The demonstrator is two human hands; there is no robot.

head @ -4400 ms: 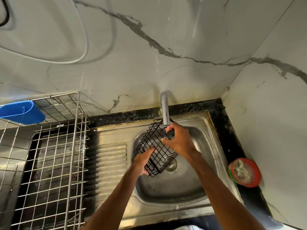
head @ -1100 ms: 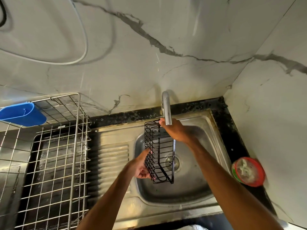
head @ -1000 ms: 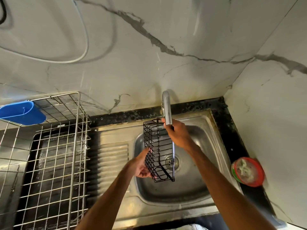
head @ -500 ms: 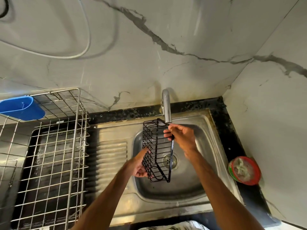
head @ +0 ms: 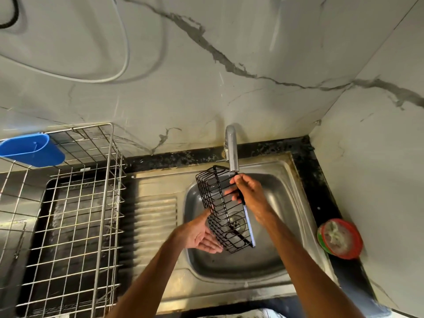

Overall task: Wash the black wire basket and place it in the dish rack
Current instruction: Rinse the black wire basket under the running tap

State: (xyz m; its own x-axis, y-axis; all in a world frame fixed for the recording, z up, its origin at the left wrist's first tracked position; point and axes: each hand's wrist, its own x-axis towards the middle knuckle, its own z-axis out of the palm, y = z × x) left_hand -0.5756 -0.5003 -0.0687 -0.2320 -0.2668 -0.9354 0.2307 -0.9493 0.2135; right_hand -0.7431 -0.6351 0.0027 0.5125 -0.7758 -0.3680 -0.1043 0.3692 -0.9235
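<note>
I held the black wire basket (head: 226,213) tilted on end over the bowl of the sink (head: 229,269), its top just under the spout of the faucet (head: 231,150). My right grip (head: 249,195) was clamped on the basket's upper rim, fingers curled round the wire. My left grip (head: 199,235) lay apart, palm up and fingers relaxed, against the basket's lower side. The dish rack (head: 75,214) stood on the surface to the left, a blue cup (head: 32,149) hanging on its far edge.
</note>
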